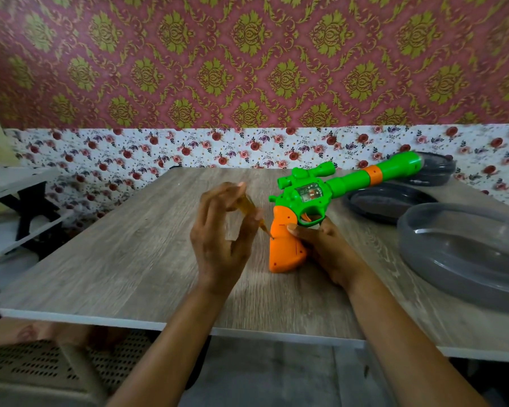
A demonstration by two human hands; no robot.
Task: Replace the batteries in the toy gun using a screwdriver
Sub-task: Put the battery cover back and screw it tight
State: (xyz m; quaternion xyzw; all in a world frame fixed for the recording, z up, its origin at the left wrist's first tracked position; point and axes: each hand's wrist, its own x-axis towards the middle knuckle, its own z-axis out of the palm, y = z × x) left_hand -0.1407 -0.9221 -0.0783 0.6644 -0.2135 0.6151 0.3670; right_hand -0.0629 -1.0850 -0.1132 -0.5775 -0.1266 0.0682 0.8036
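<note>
Your forearms (400,333) are stretching over the near edge of the desk (115,259), and below that edge, at the near left corner, a white perforated panel (41,362) is showing. Your left hand (218,239) is hovering over the middle of the desk with its fingers pointing up, pinching the amber-handled screwdriver (249,205) between thumb and fingertips. The tool is slanting down to the right, and its tip is touching the left side of the orange grip (285,251). Your right hand (326,248) is wrapping that grip from the right, thumb pressing on its near face just under the trigger guard, the other fingers hiding behind it. The toy gun (306,195) is standing on the butt of its grip right of the desk's centre, its green barrel angling up toward the far right corner. Your left palm is covering part of the screwdriver's handle, so you cannot tell how far the handle runs. Along the right edge a large grey tray (465,259) is lying close beside your right wrist. A darker tray (385,201) is sitting behind it, partly under the barrel. A third dark rim (435,168) is sitting at the far right corner, just behind the muzzle. Off the left edge a white shelf (12,183) is standing apart from the desk.
</note>
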